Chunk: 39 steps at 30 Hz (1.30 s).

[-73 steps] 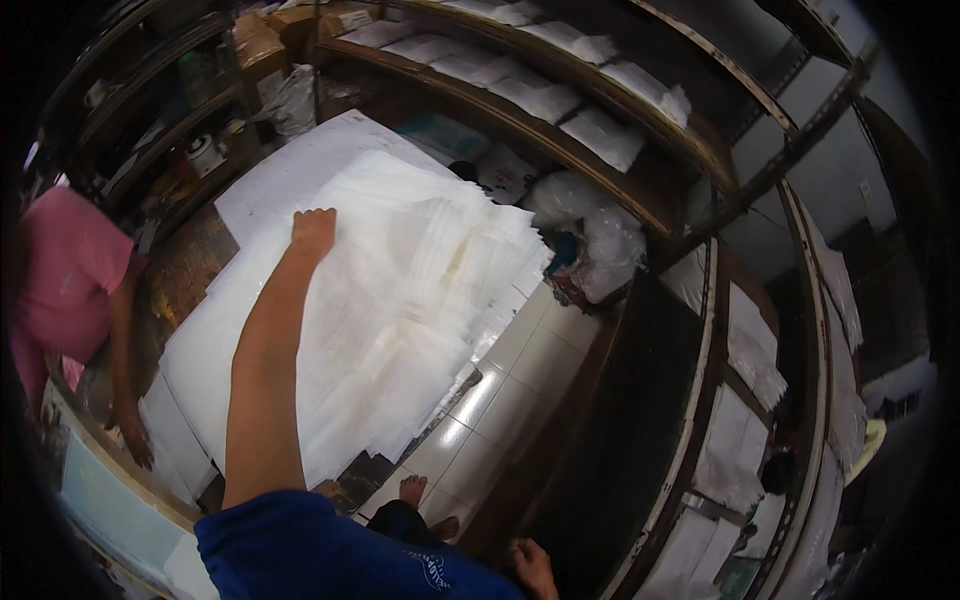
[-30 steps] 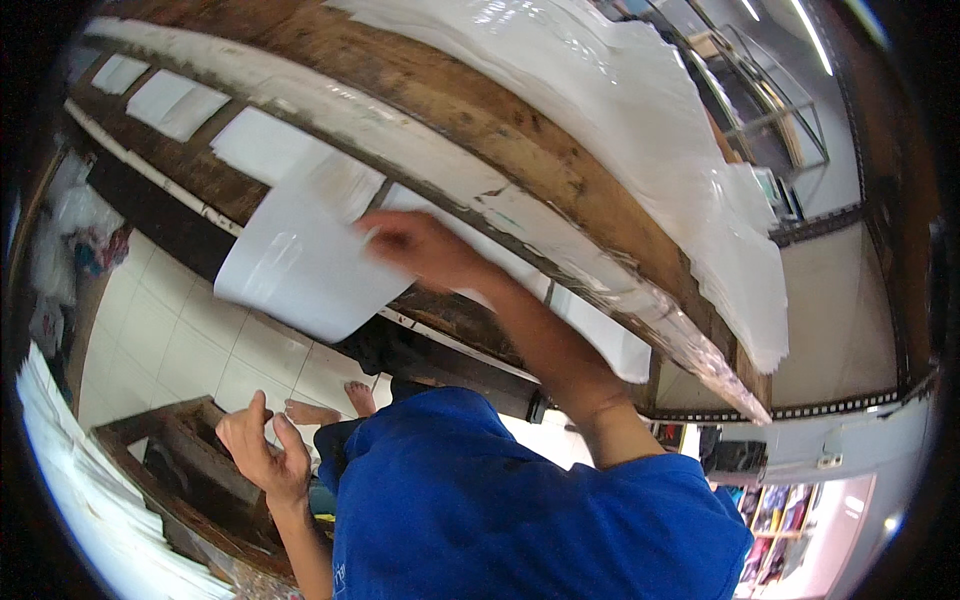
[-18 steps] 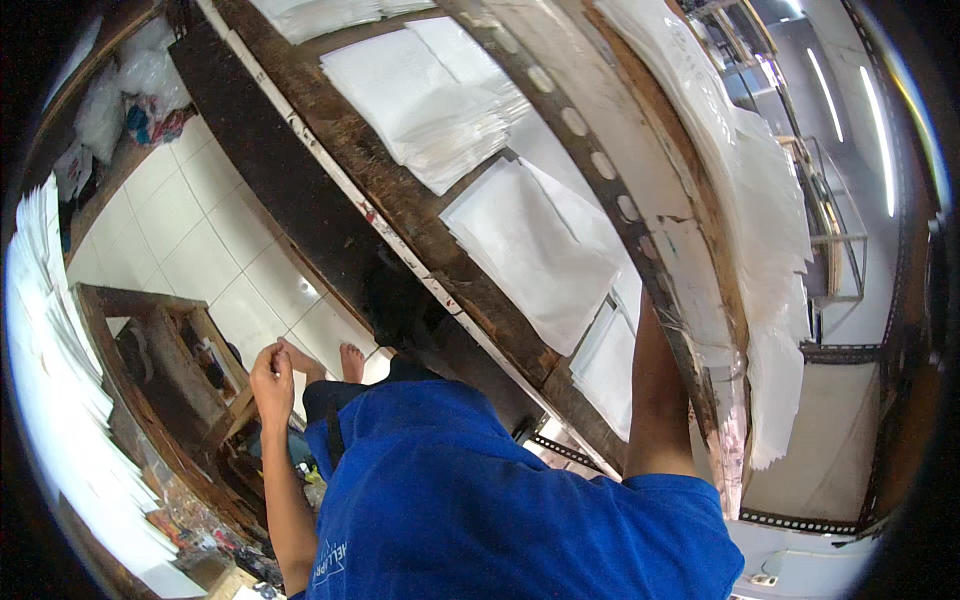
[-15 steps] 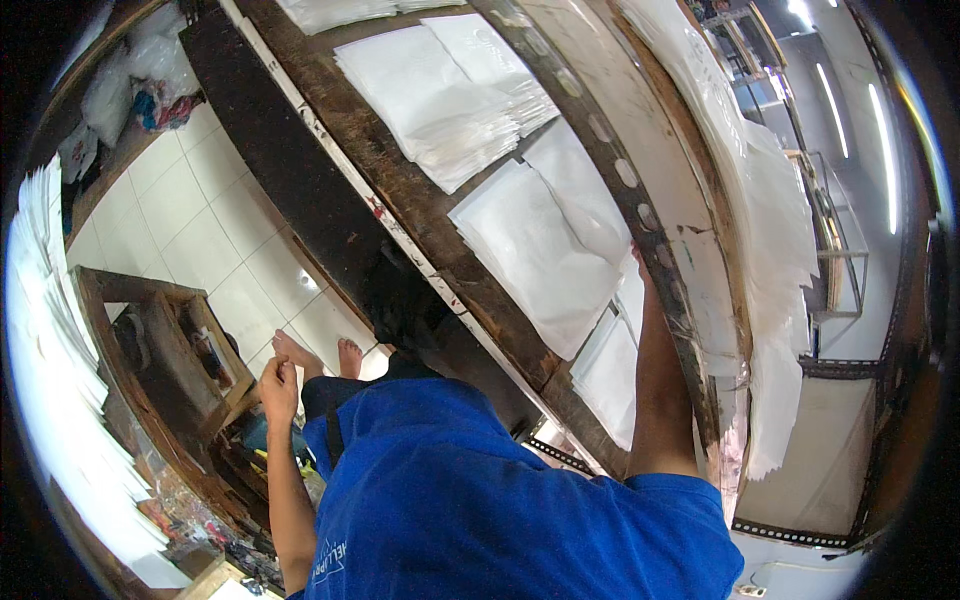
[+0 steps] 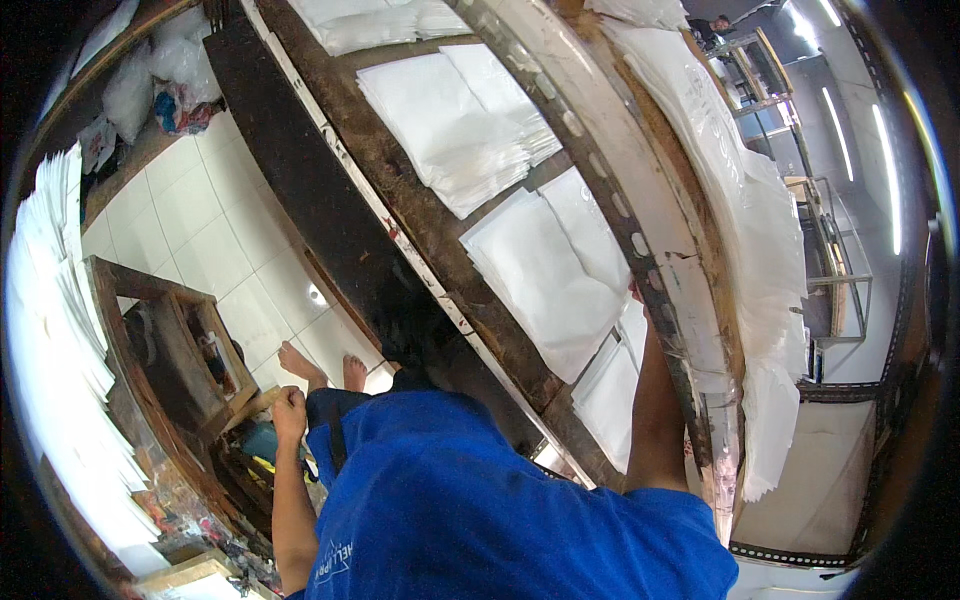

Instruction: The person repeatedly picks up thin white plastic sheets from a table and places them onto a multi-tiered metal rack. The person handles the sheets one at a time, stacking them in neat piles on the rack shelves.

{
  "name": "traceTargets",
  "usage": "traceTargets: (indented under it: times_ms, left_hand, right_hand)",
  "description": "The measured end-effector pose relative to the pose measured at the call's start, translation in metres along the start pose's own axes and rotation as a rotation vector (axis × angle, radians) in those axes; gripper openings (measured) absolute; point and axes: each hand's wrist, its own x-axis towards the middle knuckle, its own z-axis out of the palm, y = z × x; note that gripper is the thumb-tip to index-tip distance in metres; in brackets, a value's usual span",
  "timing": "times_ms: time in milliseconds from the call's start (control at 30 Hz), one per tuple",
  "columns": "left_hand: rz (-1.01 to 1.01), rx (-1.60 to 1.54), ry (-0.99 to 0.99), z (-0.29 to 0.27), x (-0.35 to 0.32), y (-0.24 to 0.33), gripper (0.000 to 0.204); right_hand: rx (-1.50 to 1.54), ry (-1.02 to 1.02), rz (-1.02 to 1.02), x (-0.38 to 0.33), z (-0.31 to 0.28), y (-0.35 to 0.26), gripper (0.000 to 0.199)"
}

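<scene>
My right arm reaches up along the wooden shelf unit [image 5: 400, 190]. My right hand [image 5: 636, 294] is mostly hidden behind the pale perforated shelf rail [image 5: 640, 240], at the edge of a stack of white sheets [image 5: 550, 280]. A second white stack [image 5: 450, 120] lies further along the same shelf, and a third stack [image 5: 608, 400] lies nearer me. My left hand [image 5: 290, 405] hangs low with its fingers curled, at the corner of a wooden stool [image 5: 190, 350]. I wear a blue shirt [image 5: 480, 510].
Clear plastic sheeting [image 5: 740, 180] covers the top of the shelf unit. A long row of white sheets [image 5: 60, 300] runs down the left side. My bare feet [image 5: 320, 368] stand on white floor tiles [image 5: 200, 230]. Bags [image 5: 170, 90] lie on the floor beyond.
A second ago my right hand held a white sheet in the air. Now that sheet lies on the shelf stack and the hand is tucked behind the rail. My left hand has dropped to the stool.
</scene>
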Motion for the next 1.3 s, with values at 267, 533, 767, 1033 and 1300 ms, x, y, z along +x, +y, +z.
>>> traceTargets:
  times_ms: [267,533,767,1033,1300]
  left_hand:
    - [0.090,-0.104,0.025,-0.013,0.011,0.026,0.025]
    - [0.148,-0.207,0.120,-0.066,0.019,0.101,0.027]
    - [0.281,-0.193,0.311,-0.132,0.027,0.131,0.027]
    - [0.303,-0.372,0.482,-0.231,0.026,0.172,0.027]
    - [0.259,-0.414,0.726,-0.326,0.027,0.160,0.027]
  right_hand:
    - [-0.065,-0.024,0.016,-0.038,-0.010,0.005,0.030]
    - [-0.016,-0.037,-0.174,-0.078,-0.011,-0.078,0.031]
    - [0.278,-0.284,-0.579,-0.152,0.021,-0.228,0.031]
    - [0.535,-0.766,-0.872,-0.243,0.123,-0.347,0.024]
    - [0.506,-1.166,-0.917,-0.362,0.194,-0.458,0.025]
